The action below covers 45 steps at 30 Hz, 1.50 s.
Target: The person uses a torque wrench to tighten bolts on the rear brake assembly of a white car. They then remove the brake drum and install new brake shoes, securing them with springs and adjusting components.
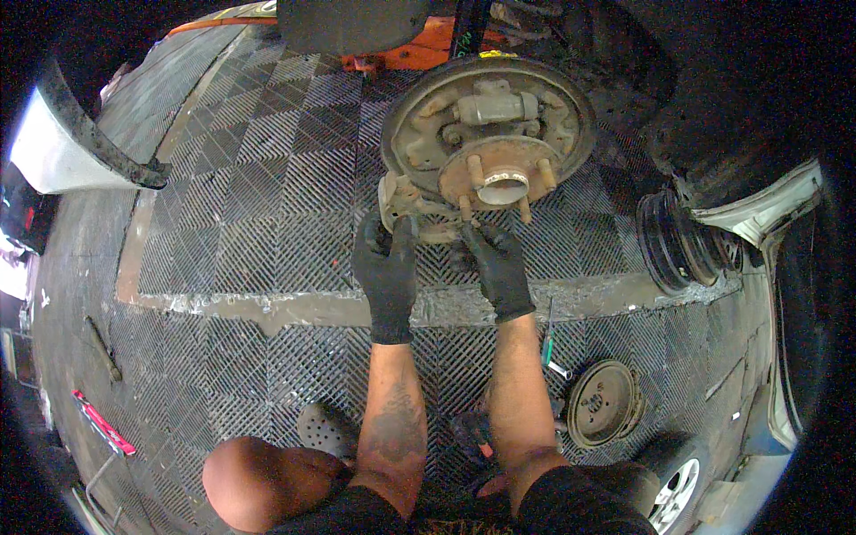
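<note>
A rusty drum brake backing plate (414, 143) stands upright ahead of me, with a wheel cylinder (497, 109) near its top. At its middle is the brown hub flange (460, 165), with several wheel studs (524, 211) sticking out. My left hand (387, 281), in a black glove, is closed around a curved, worn brake shoe (395, 198) at the plate's lower left. Just below the hub, my gloved right hand (499, 272) has its fingers pinched together near the lower studs. What those fingertips hold is hidden.
On the ribbed tile floor at right lie a brake drum (602, 406), a green-handled screwdriver (547, 348) and a wrench (560, 370). Black steel wheels (662, 245) stand farther right. A tyre with a silver rim (678, 490) is near my right knee. A red tool (102, 423) lies at left.
</note>
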Available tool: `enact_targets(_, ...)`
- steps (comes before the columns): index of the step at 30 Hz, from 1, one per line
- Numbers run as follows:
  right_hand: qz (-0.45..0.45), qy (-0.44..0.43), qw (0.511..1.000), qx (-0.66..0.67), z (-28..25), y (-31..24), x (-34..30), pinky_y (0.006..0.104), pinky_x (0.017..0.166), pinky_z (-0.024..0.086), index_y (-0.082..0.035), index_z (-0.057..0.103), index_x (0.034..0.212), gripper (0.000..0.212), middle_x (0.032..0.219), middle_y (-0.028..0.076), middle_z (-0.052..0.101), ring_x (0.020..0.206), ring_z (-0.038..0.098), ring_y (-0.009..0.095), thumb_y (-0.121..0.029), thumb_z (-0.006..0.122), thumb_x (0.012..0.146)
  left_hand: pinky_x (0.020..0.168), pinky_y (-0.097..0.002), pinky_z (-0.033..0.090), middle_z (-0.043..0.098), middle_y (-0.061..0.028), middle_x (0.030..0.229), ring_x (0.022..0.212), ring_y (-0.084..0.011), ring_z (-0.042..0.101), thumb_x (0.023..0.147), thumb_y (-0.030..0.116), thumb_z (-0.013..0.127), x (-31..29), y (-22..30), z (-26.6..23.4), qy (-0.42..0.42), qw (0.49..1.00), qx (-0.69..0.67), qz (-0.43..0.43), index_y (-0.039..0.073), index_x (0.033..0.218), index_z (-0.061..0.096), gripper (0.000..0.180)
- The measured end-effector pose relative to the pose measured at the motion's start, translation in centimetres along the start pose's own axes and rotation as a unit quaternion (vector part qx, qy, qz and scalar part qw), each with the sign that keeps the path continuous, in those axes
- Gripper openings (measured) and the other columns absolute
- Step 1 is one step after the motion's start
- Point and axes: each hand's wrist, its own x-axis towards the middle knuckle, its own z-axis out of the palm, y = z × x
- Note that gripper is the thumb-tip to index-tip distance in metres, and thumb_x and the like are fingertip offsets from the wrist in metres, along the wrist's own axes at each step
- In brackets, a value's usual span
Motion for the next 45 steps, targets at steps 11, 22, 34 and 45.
enact_targets(11,-0.122,0.068,0.980,-0.139,2.6,-2.2,0.5,0.0263,0.056,0.049,0.001,0.072,0.101,0.025,0.077,0.004,0.070,0.061,0.061,0.010,-0.023,0.067,0.103,0.082,-0.0313,0.053,0.073,-0.0089,0.105,0.092,-0.0161,0.066,0.098,0.015,0.068,0.5,2.1,0.1,0.005,0.999,0.023,0.039,-0.002,0.119,0.067,0.027)
enact_targets(22,-0.416,0.122,0.699,-0.569,2.8,-0.4,2.7,0.0463,0.086,0.053,0.003,0.064,0.129,0.039,0.110,0.022,0.072,0.099,0.068,0.037,-0.006,0.063,0.091,0.073,-0.0331,0.053,0.073,-0.0086,0.096,0.079,-0.0174,0.065,0.092,0.015,0.075,3.0,6.2,3.0,0.072,0.958,0.157,0.229,0.001,0.116,0.073,0.028)
enact_targets(34,-0.280,0.033,0.889,-0.361,2.9,-1.5,1.7,0.0407,0.070,0.055,0.002,0.063,0.127,0.038,0.091,0.018,0.072,0.079,0.068,0.031,-0.012,0.069,0.093,0.062,-0.0312,0.049,0.069,-0.0043,0.075,0.065,-0.0138,0.059,0.088,0.021,0.080,3.3,6.3,3.5,0.088,0.958,0.202,0.185,0.003,0.093,0.074,0.020)
enact_targets(45,-0.396,0.118,0.830,-0.374,3.9,-1.8,2.4,0.0346,0.063,0.054,0.003,0.061,0.121,0.029,0.090,0.012,0.070,0.072,0.065,0.022,-0.019,0.065,0.102,0.081,-0.0303,0.056,0.073,-0.0073,0.099,0.084,-0.0133,0.066,0.084,0.014,0.084,3.6,4.9,1.3,0.025,0.992,-0.030,0.120,-0.003,0.118,0.068,0.041)
